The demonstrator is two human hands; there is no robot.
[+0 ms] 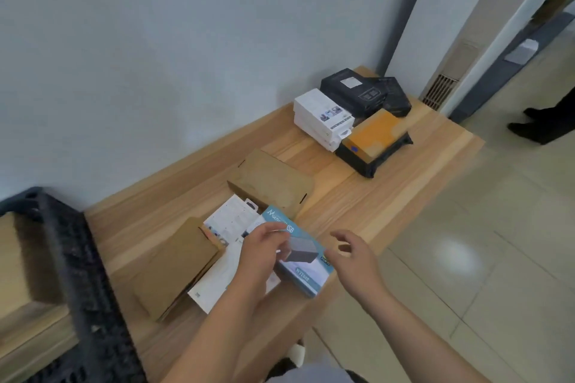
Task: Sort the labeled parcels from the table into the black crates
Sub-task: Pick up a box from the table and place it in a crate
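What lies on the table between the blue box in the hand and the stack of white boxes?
In the head view, one brown cardboard box lies between the blue box and the white boxes; the rest is bare table.

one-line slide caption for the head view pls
Left hand grips a blue box over the wooden table; right hand open beside it.

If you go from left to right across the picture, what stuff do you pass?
Black crate → brown box → left hand → right hand → orange box → floor vent
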